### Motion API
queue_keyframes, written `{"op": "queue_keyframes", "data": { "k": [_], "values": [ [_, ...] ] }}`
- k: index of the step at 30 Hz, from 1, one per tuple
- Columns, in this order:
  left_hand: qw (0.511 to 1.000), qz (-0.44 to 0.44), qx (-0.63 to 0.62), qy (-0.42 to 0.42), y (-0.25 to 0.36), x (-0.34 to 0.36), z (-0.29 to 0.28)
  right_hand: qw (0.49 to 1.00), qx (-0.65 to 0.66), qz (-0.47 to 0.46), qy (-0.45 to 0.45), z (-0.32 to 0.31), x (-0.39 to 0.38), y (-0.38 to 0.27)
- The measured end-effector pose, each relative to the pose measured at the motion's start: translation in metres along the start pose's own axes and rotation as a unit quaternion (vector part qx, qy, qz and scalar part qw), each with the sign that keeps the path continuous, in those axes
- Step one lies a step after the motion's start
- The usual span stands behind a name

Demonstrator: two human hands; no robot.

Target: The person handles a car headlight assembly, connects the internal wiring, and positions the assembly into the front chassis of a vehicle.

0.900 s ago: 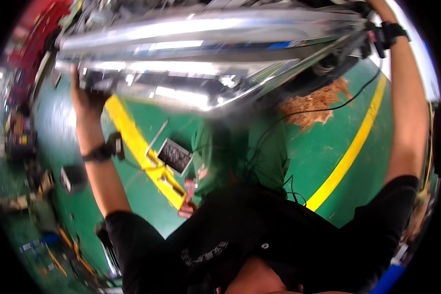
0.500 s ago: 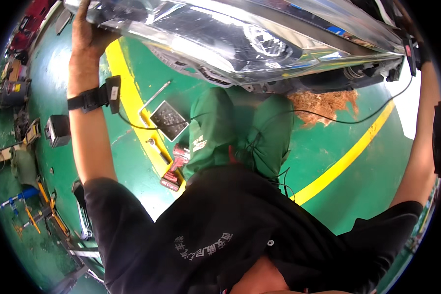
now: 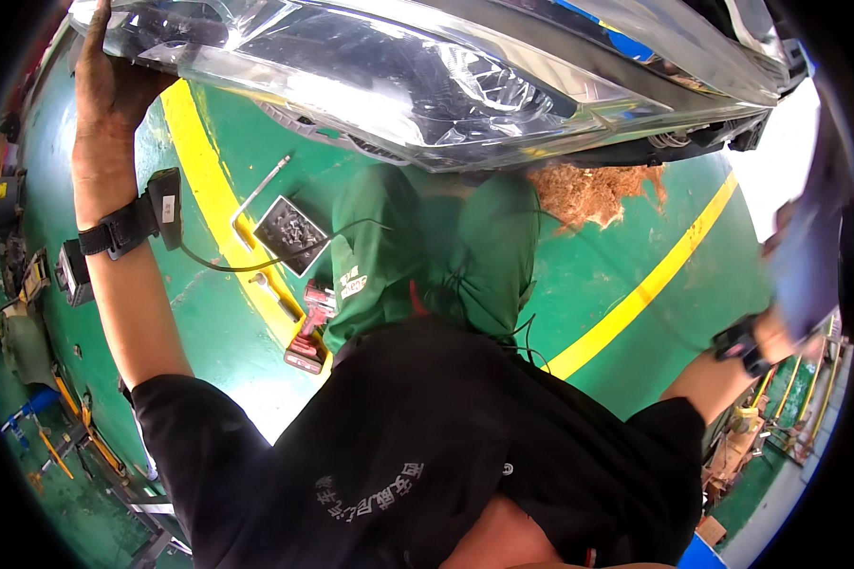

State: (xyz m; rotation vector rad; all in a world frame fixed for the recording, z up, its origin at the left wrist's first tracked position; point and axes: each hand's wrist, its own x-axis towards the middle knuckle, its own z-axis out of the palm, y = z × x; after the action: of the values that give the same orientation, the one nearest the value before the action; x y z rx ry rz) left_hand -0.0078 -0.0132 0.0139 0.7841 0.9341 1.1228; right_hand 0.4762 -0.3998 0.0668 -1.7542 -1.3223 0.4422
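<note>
A large clear car headlight (image 3: 380, 85) spans the top of the view. My left hand (image 3: 114, 90) is closed round its left end, the fingertips partly hidden. My right hand (image 3: 780, 327) is off the headlight, down at the right edge and smeared by motion. A blurred dark-blue shape (image 3: 816, 247) lies against or in front of that hand; I cannot tell what it is or whether I hold it. Each wrist wears a black strap, and a cable runs from the left one.
On the green floor near my knees lie a metal tray (image 3: 292, 235) of small fasteners, a long-handled wrench (image 3: 258, 194) and a red power drill (image 3: 310, 327). Brown fibrous material (image 3: 598, 192) lies below the headlight. Tools and equipment line the left, with a cluttered rack (image 3: 769, 417) at right.
My right hand has left the headlight's right end and come down toward me. The dark-blue shape now shows beside it. My left hand keeps its hold, while the whole view has shifted slightly.
</note>
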Motion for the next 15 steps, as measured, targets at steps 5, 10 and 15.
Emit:
{"op": "queue_keyframes", "data": {
  "k": [5, 10, 15],
  "values": [
    [1.0, 0.015, 0.001, -0.002, -0.003, 0.006, -0.016, 0.862, 0.274, 0.218, -0.367, 0.122, -0.018, 0.016],
    [0.991, 0.064, -0.003, -0.118, -0.003, -0.005, 0.0, 0.819, 0.172, 0.276, -0.474, 0.261, 0.012, 0.098],
    [0.988, 0.103, 0.077, -0.089, -0.018, 0.003, 0.011, 0.875, -0.033, 0.139, -0.462, 0.394, 0.053, 0.119]
  ]
}}
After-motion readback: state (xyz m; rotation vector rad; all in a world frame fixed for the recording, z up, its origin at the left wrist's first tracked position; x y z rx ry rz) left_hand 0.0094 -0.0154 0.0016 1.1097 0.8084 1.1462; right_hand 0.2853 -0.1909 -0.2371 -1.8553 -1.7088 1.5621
